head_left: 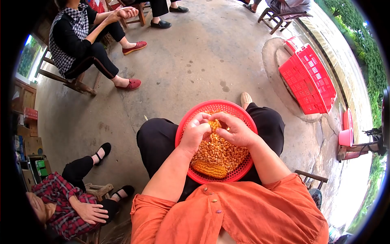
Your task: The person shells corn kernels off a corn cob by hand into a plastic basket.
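A round red plastic basket with a perforated rim rests on my lap. Loose yellow corn kernels cover its bottom. Over the far half of the basket, my left hand and my right hand meet, fingers curled round a corn cob. Only a short stretch of that cob shows between the fingers; the rest is hidden. A second corn cob, with its rows of kernels on, lies on the loose kernels at the basket's near side.
A large red plastic crate stands on the concrete floor at right, near pink basins. One person sits on a chair at upper left, another at lower left. More seated people show along the top. Boxes line the left edge.
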`<state>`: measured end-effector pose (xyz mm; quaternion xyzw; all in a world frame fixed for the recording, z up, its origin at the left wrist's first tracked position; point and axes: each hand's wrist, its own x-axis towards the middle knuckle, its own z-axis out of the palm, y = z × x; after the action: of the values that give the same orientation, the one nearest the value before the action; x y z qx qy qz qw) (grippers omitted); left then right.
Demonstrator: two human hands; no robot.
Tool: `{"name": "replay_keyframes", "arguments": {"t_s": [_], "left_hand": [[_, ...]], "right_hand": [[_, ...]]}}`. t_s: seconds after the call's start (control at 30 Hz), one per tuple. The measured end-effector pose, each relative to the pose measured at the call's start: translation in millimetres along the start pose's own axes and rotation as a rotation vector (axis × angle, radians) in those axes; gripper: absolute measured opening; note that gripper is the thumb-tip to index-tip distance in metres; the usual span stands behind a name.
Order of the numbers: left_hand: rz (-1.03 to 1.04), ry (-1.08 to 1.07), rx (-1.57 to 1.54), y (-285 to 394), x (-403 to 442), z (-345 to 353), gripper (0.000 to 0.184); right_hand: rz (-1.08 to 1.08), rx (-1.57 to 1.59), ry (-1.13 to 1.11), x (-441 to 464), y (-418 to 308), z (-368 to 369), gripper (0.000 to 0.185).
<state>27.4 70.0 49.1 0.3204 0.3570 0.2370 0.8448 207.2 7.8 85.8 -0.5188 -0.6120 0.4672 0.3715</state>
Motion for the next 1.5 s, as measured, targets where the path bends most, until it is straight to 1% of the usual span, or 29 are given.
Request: {"name": "replay_keyframes", "arguments": {"t_s": [0.2,0.27,0.3,0.37,0.7,0.8,0.87,0.9,0.97,1.0,1.07,1.1,1.17,1.2,1.27,1.3,1.33,1.4,1.47,1.5], "left_hand": [[0.022,-0.014,-0.005,1.7,-1.6,3.7,0.025],[0.009,-0.040,0.010,4.5,-1.7,4.4,0.027],[0.008,-0.038,0.009,3.4,-0.8,2.7,0.027],[0.009,-0.075,0.066,-0.5,2.6,-2.0,0.028],[0.085,-0.058,0.130,-6.0,6.7,-3.1,0.030],[0.073,-0.066,0.094,-7.6,8.3,-3.6,0.025],[0.154,-0.058,0.160,-13.3,12.0,-3.6,0.031],[0.154,-0.058,0.160,-18.6,13.7,-2.4,0.031],[0.321,0.000,0.303,-28.2,15.8,1.0,0.037],[0.322,-0.001,0.303,-26.8,14.9,1.3,0.037],[0.251,-0.057,0.251,-21.8,11.5,0.4,0.033],[0.251,-0.057,0.251,-18.7,10.7,-1.8,0.033],[0.026,-0.134,-0.067,-11.7,9.9,-5.8,0.031],[0.027,-0.135,-0.067,-8.5,8.4,-3.3,0.031],[0.004,-0.091,-0.167,-1.4,4.1,3.8,0.030],[0.007,-0.096,-0.140,-0.4,3.0,6.0,0.030],[0.009,-0.096,-0.140,0.8,1.0,7.2,0.030],[0.052,-0.110,0.043,3.6,-3.4,9.3,0.034],[0.069,-0.111,0.035,2.6,-3.6,12.7,0.036],[0.131,-0.099,0.121,-1.6,-1.9,12.0,0.035]], "right_hand": [[-0.068,-0.119,0.039,0.4,-1.8,-0.9,0.035],[-0.134,-0.188,0.077,1.1,-0.5,-0.1,0.038],[-0.134,-0.187,0.075,1.4,-0.4,0.2,0.038],[-0.157,-0.303,0.042,1.6,-0.8,0.4,0.039],[-0.124,-0.268,0.038,3.4,-8.0,5.0,0.038],[-0.123,-0.268,0.052,2.9,-6.6,6.3,0.038],[-0.090,-0.277,0.050,2.8,-4.5,6.6,0.039],[-0.091,-0.278,0.051,3.1,-3.0,6.4,0.039],[-0.114,-0.242,0.075,3.6,-1.1,4.8,0.039],[-0.115,-0.242,0.076,2.7,-2.8,3.9,0.039],[0.035,-0.116,0.054,0.3,-6.9,2.0,0.036],[0.035,-0.116,0.054,-0.4,-3.3,2.1,0.036],[0.031,0.156,0.101,-0.9,9.2,2.4,0.035],[0.031,0.154,0.101,-1.2,12.2,0.8,0.035],[0.129,0.405,0.089,-1.7,15.7,-4.5,0.036],[0.134,0.322,0.107,-1.4,14.2,-7.7,0.037],[0.132,0.320,0.106,-1.1,13.8,-9.1,0.037],[0.134,0.378,0.118,0.2,13.0,-10.7,0.037],[0.120,0.422,0.132,2.8,12.9,-8.8,0.035],[0.148,0.458,0.131,4.0,13.0,-8.0,0.034]]}}
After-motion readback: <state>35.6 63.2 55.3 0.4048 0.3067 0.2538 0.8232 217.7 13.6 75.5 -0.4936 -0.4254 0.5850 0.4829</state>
